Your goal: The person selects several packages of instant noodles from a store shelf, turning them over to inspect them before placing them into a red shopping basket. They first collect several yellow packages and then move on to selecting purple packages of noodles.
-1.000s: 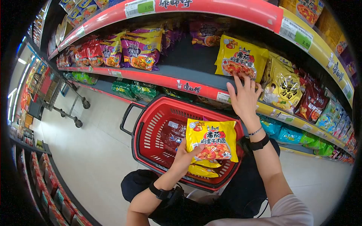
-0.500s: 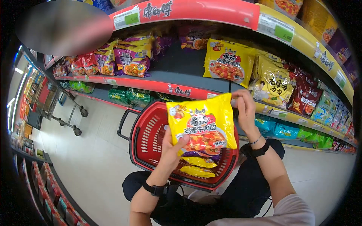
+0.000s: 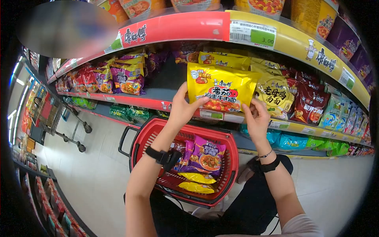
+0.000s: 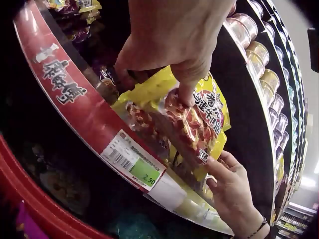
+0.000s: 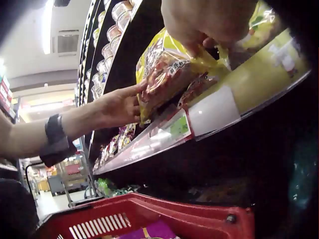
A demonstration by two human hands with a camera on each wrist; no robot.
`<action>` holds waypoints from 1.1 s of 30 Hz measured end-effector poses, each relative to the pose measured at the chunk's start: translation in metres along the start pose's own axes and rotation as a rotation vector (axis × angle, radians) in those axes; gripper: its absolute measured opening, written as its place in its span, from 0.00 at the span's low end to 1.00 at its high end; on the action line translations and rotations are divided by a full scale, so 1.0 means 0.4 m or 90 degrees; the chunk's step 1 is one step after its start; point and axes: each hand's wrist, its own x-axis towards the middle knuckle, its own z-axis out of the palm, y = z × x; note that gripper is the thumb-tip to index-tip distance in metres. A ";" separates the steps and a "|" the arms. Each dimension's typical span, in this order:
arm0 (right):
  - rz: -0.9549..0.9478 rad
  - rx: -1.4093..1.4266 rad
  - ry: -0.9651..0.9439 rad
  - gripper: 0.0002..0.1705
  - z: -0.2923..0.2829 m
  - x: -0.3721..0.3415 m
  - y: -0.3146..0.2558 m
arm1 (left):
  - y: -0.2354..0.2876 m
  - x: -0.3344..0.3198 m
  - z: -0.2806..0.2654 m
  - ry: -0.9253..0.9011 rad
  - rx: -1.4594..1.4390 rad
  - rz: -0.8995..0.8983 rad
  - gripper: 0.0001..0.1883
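Observation:
A yellow instant noodle packet (image 3: 227,85) is held up at the shelf edge, in front of similar yellow packets (image 3: 221,60). My left hand (image 3: 182,108) grips its left side, with the thumb across the front. At the lower right corner, my right hand (image 3: 256,118) pinches the wrapper. In the left wrist view the packet (image 4: 192,117) overlaps another yellow one behind it. Below, a red basket (image 3: 233,158) holds purple noodle packets (image 3: 209,158), a dark red one and yellow packets (image 3: 195,187).
The shelf's price rail (image 3: 158,103) curves across the front. Beside the yellow packets stand pale gold packets (image 3: 274,96) and dark red packets (image 3: 310,104); purple ones (image 3: 128,77) lie to the left. Cup noodles (image 3: 316,17) line the shelf above. A shopping cart (image 3: 49,108) stands in the aisle.
The yellow packet has moved from over the basket up to the shelf in my left hand. My right hand has left the shelf packet and come to this one's corner.

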 end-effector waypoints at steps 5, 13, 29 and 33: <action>0.037 -0.023 -0.001 0.11 0.000 0.009 0.006 | -0.066 0.057 0.032 -0.008 0.014 -0.042 0.22; 0.059 0.039 0.014 0.16 -0.017 0.020 -0.074 | -0.082 0.061 0.029 0.001 0.113 -0.055 0.31; -0.187 -0.082 -0.995 0.16 0.044 -0.260 -0.070 | -0.141 -0.510 -0.073 -0.463 0.534 -0.247 0.14; -0.221 -0.168 -1.188 0.22 0.045 -0.325 -0.080 | -0.163 -0.522 -0.055 -0.466 0.572 -0.319 0.21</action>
